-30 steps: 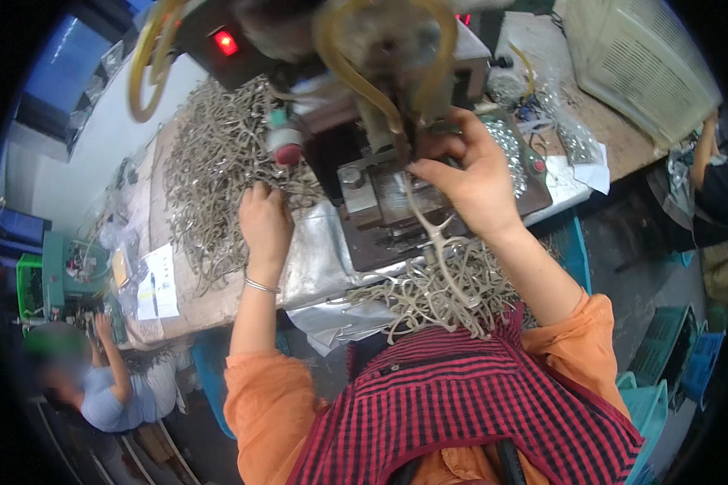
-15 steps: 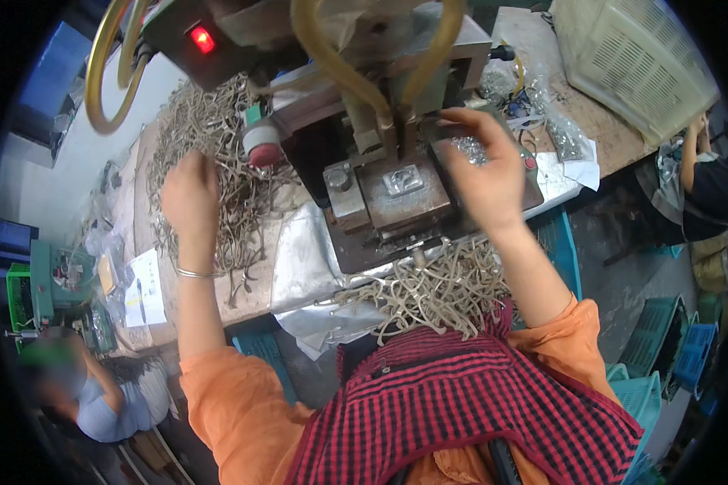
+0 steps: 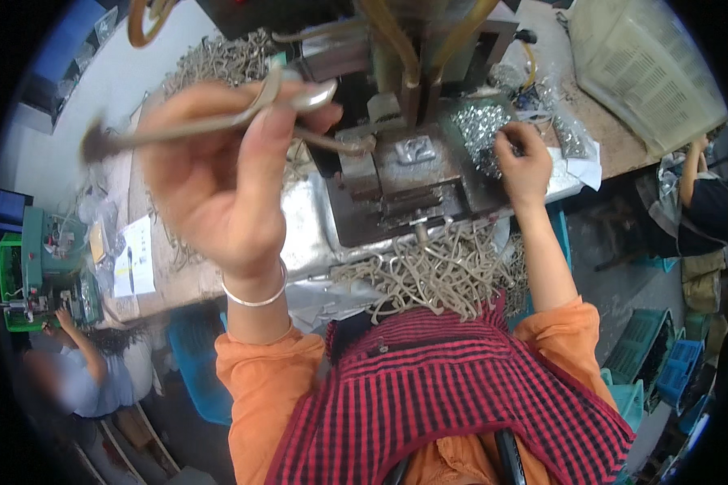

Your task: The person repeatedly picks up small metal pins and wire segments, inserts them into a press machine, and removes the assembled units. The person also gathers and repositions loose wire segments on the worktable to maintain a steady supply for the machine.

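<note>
A feeding step, I judge: the left hand (image 3: 218,174) is raised near the camera, fingers closed on a beige cord loop (image 3: 218,121) with a metal end (blurred), left of the press (image 3: 396,162). The right hand (image 3: 522,158), fingers curled, rests on the small silver parts (image 3: 481,129) at the press's right; whether it grips one I cannot tell. Next calls for seating cord and part on the die (image 3: 416,149)

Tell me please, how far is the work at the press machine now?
Done: a heap of finished cords lies in the lap below the press. In hand: the left hand lifts one beige cord in its grip, while the right hand reaches into the small metal clips. Left: a large pile of cords waits on the table.
</note>
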The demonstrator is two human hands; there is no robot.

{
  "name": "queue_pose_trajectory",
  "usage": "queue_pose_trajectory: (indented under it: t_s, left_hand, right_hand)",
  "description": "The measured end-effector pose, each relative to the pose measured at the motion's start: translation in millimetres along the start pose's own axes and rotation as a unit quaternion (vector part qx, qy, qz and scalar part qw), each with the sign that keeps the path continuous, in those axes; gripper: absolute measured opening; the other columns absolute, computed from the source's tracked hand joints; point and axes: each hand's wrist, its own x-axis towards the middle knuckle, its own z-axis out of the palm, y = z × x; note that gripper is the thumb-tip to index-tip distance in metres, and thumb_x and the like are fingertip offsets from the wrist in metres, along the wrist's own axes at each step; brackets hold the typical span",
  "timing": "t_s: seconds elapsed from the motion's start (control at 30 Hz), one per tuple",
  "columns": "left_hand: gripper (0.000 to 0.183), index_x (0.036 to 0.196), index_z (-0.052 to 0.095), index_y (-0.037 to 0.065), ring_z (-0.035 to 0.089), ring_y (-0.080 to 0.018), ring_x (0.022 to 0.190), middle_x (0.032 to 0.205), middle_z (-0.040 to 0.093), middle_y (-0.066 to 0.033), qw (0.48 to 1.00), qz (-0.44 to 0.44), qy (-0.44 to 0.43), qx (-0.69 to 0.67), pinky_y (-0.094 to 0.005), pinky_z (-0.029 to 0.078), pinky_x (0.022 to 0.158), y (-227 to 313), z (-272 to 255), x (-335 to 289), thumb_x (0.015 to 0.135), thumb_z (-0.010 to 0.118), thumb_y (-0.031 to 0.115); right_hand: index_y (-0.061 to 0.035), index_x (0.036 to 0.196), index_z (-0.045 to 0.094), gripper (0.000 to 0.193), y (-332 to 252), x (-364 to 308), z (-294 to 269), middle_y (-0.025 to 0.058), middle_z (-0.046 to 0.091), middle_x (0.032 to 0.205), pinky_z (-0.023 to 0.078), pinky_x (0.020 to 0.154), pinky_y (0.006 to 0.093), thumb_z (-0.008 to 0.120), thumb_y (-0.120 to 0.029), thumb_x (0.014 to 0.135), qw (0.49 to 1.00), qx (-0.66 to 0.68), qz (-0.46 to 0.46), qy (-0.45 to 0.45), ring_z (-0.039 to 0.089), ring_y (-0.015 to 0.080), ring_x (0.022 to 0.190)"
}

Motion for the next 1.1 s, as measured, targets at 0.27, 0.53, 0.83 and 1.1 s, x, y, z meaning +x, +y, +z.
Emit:
queue_pose_trajectory:
  t_s: [0.27, 0.53, 0.83, 1.1]
  left_hand:
    - [0.02, 0.12, 0.056, 0.002, 0.069, -0.0212, 0.078, 0.094, 0.069, -0.0142, 0.972, -0.189, 0.134, 0.025, -0.0333, 0.058, 0.072, -7, -15, -54, 0.1, 0.058, 0.001]
    - [0.018, 0.113, 0.051, 0.0, 0.07, -0.0202, 0.068, 0.086, 0.07, -0.017, 0.983, -0.104, 0.113, 0.097, -0.0267, 0.059, 0.054, 12, 20, -4, 0.099, 0.062, 0.002]
    - [0.022, 0.117, 0.052, -0.001, 0.07, -0.0192, 0.062, 0.086, 0.071, -0.016, 0.987, -0.119, 0.106, 0.033, -0.0224, 0.054, 0.052, 0, 15, 5, 0.101, 0.063, 0.011]
    - [0.022, 0.122, 0.055, -0.002, 0.065, -0.0153, 0.055, 0.082, 0.07, -0.0132, 0.928, -0.336, -0.054, -0.154, -0.0211, 0.049, 0.046, 37, 15, -29, 0.105, 0.049, 0.012]
  right_hand:
    - [-0.0003, 0.103, 0.066, 0.015, -5, 0, 7, 0.0055, 0.068, 0.095, 0.049, 0.086, 0.0263, 0.068, 0.004, 0.089, 0.852, 0.453, 0.261, -0.03, 0.064, 0.014, 0.09]
    - [0.0009, 0.11, 0.062, 0.028, -127, -3, 18, 0.0071, 0.069, 0.102, 0.052, 0.087, 0.0263, 0.073, 0.002, 0.085, 0.906, 0.395, 0.045, -0.147, 0.068, 0.0137, 0.094]
    - [0.0034, 0.123, 0.051, 0.043, -138, -5, 18, 0.0083, 0.067, 0.107, 0.051, 0.091, 0.0259, 0.072, 0.004, 0.085, 0.858, 0.476, 0.127, -0.144, 0.067, 0.0125, 0.097]
    - [-0.0016, 0.135, 0.056, 0.054, -144, -11, -27, 0.0141, 0.066, 0.124, 0.046, 0.105, 0.0357, 0.068, 0.001, 0.082, 0.914, 0.348, 0.033, -0.206, 0.062, 0.0244, 0.118]
